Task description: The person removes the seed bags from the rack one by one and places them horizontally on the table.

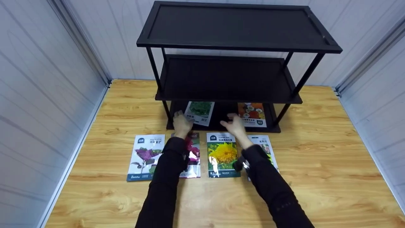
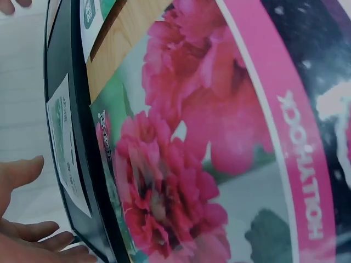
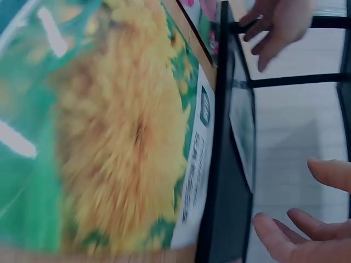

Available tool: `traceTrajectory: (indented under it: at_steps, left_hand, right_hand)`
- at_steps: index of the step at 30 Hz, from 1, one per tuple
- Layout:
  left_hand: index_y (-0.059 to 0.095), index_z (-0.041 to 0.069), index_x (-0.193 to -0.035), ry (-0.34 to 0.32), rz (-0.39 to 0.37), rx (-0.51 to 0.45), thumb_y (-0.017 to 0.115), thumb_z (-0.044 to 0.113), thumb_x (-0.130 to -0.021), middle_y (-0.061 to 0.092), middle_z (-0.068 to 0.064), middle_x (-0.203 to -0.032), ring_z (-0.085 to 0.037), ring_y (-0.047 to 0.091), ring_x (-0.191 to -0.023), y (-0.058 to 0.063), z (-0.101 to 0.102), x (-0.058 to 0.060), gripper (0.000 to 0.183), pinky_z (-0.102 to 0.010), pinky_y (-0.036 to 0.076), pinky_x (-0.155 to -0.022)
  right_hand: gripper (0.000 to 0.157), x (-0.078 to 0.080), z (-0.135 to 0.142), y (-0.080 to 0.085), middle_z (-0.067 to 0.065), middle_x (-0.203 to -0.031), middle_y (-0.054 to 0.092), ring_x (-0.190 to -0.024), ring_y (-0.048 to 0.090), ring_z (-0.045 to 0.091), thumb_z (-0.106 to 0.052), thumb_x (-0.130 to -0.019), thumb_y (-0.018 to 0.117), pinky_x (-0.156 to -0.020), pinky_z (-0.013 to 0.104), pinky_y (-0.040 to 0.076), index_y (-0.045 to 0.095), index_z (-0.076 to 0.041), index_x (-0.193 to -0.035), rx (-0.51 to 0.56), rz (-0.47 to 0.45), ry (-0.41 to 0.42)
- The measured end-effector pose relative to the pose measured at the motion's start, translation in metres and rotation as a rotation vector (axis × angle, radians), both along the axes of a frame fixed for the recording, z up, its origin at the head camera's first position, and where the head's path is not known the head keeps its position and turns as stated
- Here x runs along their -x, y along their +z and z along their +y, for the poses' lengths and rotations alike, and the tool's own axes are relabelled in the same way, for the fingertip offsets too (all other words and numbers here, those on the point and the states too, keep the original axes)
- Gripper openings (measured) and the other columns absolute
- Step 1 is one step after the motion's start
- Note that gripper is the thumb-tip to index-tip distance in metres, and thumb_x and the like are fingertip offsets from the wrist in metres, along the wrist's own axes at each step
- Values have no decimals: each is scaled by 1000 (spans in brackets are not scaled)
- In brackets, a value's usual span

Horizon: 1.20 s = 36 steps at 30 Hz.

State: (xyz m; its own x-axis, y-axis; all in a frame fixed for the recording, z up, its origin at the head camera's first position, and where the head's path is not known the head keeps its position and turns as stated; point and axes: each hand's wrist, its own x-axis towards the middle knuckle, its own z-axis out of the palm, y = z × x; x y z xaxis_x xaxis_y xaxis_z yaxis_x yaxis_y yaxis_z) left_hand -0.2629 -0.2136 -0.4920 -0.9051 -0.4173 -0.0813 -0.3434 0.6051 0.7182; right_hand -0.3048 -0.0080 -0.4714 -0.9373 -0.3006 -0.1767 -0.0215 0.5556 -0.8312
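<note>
My left hand (image 1: 182,124) is at the lower left corner of a green-leaf seed packet (image 1: 200,110), which lies slanted on the rack's bottom shelf (image 1: 220,117). In the left wrist view its thumb and fingers are spread beside that packet (image 2: 64,142). My right hand (image 1: 234,125) hovers at the front of the same shelf with fingers apart, holding nothing. Just right of it lies an orange-flower packet (image 1: 252,114). Below the hands are a pink hollyhock packet (image 1: 193,158), partly behind my left arm, and a yellow-flower packet (image 1: 223,155).
The black three-tier rack (image 1: 234,27) stands against the back wall, its middle shelf (image 1: 227,79) overhanging the bottom one. A purple-flower packet (image 1: 144,158) lies at the row's left end, and another packet (image 1: 264,142) at the right, partly under my right sleeve.
</note>
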Motion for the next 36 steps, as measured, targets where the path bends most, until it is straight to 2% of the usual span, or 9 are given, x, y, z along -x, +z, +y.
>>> traceTrajectory:
  at_steps: [4,7,11,16,19,24,30,33,36]
  left_hand:
    - [26,-5,-134,-19,3,-32,64,32,-81,27,-24,-136,-36,23,-126,-10,-5,6,75,-50,21,-101]
    - [24,-1,-137,-16,28,-7,63,47,-77,24,-22,-138,-36,21,-127,-69,-19,37,86,-49,24,-100]
    - [16,4,-140,1,-12,-51,61,55,-74,16,-20,-142,-39,10,-129,-102,-23,62,95,-49,25,-99]
    - [12,0,-140,-11,-196,-161,61,37,-82,12,-23,-142,-40,8,-129,-16,-8,30,85,-51,20,-101]
    - [13,-4,-138,-9,-219,-166,59,33,-84,14,-27,-140,-41,10,-127,2,-6,23,80,-51,20,-101]
    - [22,-4,-136,-4,-165,-187,60,38,-81,20,-27,-136,-42,16,-125,-22,-12,35,79,-51,25,-98]
    - [32,-4,-132,-12,-190,-188,62,37,-79,26,-26,-133,-45,20,-122,-99,-30,85,73,-52,28,-95]
    - [42,-1,-126,3,-202,-206,65,36,-78,37,-24,-128,-43,29,-118,-86,-31,81,65,-50,32,-93]
    - [48,-1,-120,14,-204,-226,64,36,-79,45,-21,-122,-40,38,-113,-66,-29,71,58,-48,35,-91]
  right_hand:
    - [55,16,-17,-20,21,-126,43,-109,46,32,-27,-85,60,-86,38,42,39,1,-128,-19,-21,-8]
    - [61,44,-23,-64,15,-127,43,-111,45,28,-38,-81,63,-86,35,42,42,-5,-128,-14,-39,-19]
    - [69,78,-31,-122,13,-131,40,-115,42,27,-43,-76,66,-86,35,41,41,-8,-130,9,-73,-44]
    - [62,64,-46,-101,14,-128,44,-107,48,26,-35,-78,66,-79,32,45,42,-5,-127,64,-99,-104]
    - [57,36,-53,-51,17,-129,41,-104,50,27,-24,-83,62,-79,33,47,38,-1,-130,130,-203,-147]
    - [57,15,-64,-14,20,-135,33,-116,41,33,-12,-86,56,-86,39,45,29,4,-134,231,-345,-219]
    - [62,47,-70,-80,11,-133,36,-112,46,25,-13,-78,66,-72,35,51,35,-1,-131,373,-379,-257]
    - [34,60,-70,-99,7,-108,49,-90,53,19,-4,-74,64,-65,34,52,49,4,-104,432,-382,-284]
    - [20,42,-68,-58,4,-78,43,-69,47,17,5,-76,55,-70,35,50,38,-3,-71,417,-402,-286]
